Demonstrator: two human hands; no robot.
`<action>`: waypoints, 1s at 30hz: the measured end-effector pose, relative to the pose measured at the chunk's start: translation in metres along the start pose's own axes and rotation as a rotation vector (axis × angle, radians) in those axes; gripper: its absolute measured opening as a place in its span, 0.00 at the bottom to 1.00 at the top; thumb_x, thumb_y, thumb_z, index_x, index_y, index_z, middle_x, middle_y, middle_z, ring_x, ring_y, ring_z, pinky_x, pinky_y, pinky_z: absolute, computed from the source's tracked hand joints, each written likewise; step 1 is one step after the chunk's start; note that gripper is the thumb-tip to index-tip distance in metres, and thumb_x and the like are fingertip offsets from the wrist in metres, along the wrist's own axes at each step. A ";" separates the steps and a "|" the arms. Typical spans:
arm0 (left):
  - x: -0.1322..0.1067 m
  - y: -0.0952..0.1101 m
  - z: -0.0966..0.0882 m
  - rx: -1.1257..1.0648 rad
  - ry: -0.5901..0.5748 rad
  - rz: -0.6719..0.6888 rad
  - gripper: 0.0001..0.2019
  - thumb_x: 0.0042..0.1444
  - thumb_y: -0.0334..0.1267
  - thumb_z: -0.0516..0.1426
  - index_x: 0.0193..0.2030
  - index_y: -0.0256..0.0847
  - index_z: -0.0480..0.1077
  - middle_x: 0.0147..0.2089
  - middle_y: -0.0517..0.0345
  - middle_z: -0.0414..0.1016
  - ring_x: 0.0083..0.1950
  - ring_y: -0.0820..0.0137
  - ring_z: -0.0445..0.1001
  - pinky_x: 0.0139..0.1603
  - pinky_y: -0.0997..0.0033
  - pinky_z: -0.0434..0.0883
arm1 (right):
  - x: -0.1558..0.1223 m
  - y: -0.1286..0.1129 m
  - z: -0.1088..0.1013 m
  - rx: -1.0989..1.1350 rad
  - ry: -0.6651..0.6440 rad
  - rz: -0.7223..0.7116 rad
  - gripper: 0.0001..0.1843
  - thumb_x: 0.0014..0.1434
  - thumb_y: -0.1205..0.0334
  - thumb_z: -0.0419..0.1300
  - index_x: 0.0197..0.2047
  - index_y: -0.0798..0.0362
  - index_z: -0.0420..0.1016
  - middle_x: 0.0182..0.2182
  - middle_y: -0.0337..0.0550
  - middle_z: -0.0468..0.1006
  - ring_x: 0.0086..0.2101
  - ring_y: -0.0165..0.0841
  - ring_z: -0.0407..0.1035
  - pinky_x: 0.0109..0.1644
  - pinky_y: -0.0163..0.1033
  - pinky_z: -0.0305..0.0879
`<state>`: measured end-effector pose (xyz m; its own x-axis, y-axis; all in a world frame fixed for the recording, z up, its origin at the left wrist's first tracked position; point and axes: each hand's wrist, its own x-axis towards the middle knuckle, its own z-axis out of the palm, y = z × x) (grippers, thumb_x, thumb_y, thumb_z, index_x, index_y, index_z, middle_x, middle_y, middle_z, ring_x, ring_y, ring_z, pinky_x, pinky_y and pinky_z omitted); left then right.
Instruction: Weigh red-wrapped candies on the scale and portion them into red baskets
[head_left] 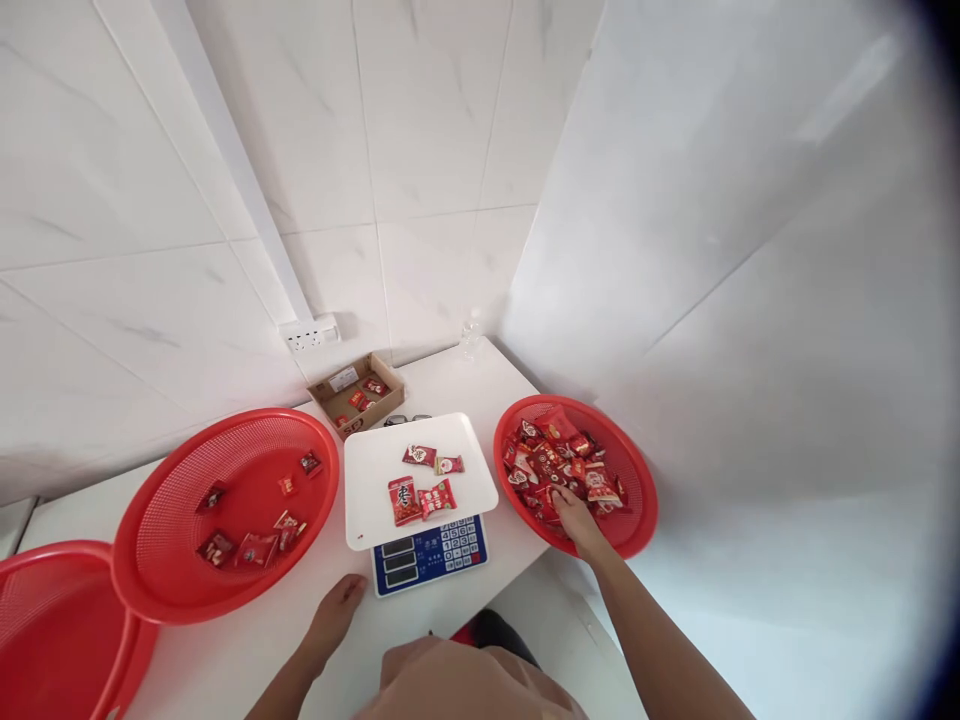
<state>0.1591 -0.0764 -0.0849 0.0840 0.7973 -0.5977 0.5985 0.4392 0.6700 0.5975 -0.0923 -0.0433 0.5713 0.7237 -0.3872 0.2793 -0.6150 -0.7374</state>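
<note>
My right hand (574, 515) is in the right red basket (637, 490), its fingers closed on a red snack packet (549, 508) at the near side of the pile. Several small wrapped snacks (551, 460) fill that basket. My left hand (341, 603) rests on the white table with its fingers curled in, just left of the scale, and nothing shows in it. Between my hands stands a digital scale (430, 557) with a blue keypad. On its white pan (375, 460) lie several packets, among them a larger red packet (404, 501).
To the left, a red mesh basket (225, 430) holds several scattered snacks. Another red basket (67, 620) sits partly below it at the frame's edge. Behind the scale are an open cardboard box (356, 395) with a few packets, glasses (407, 420) and a clear bottle (471, 335). Walls close the back and right.
</note>
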 end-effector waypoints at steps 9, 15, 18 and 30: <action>0.014 -0.008 -0.003 -0.069 -0.045 -0.104 0.21 0.41 0.60 0.53 0.25 0.43 0.67 0.22 0.62 0.66 0.28 0.67 0.68 0.33 0.66 0.67 | 0.007 -0.021 0.012 -0.326 -0.074 -0.044 0.27 0.64 0.52 0.41 0.53 0.57 0.71 0.49 0.55 0.76 0.50 0.41 0.69 0.54 0.43 0.61; 0.011 -0.001 0.012 -0.074 0.011 -0.192 0.25 0.38 0.64 0.51 0.28 0.42 0.66 0.23 0.62 0.66 0.27 0.69 0.67 0.33 0.66 0.67 | 0.035 -0.008 -0.011 -0.301 -0.162 -0.104 0.23 0.61 0.51 0.45 0.38 0.55 0.77 0.38 0.51 0.79 0.40 0.39 0.72 0.47 0.41 0.63; 0.009 0.006 0.017 -0.020 -0.006 -0.204 0.25 0.36 0.64 0.52 0.26 0.42 0.66 0.22 0.62 0.65 0.25 0.69 0.66 0.30 0.67 0.66 | 0.042 0.001 -0.019 -0.331 -0.211 -0.109 0.22 0.61 0.49 0.47 0.28 0.53 0.74 0.28 0.45 0.78 0.31 0.37 0.70 0.39 0.40 0.63; -0.002 0.027 0.014 0.198 -0.003 -0.217 0.07 0.48 0.37 0.49 0.25 0.43 0.67 0.22 0.61 0.69 0.28 0.68 0.71 0.34 0.70 0.68 | 0.079 -0.015 -0.020 -0.541 -0.235 -0.304 0.17 0.64 0.57 0.48 0.36 0.54 0.75 0.33 0.46 0.78 0.34 0.35 0.70 0.37 0.35 0.58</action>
<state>0.1865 -0.0717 -0.0721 -0.0609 0.6918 -0.7195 0.7463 0.5102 0.4275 0.6544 -0.0322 -0.0517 0.2393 0.9012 -0.3613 0.7844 -0.3988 -0.4751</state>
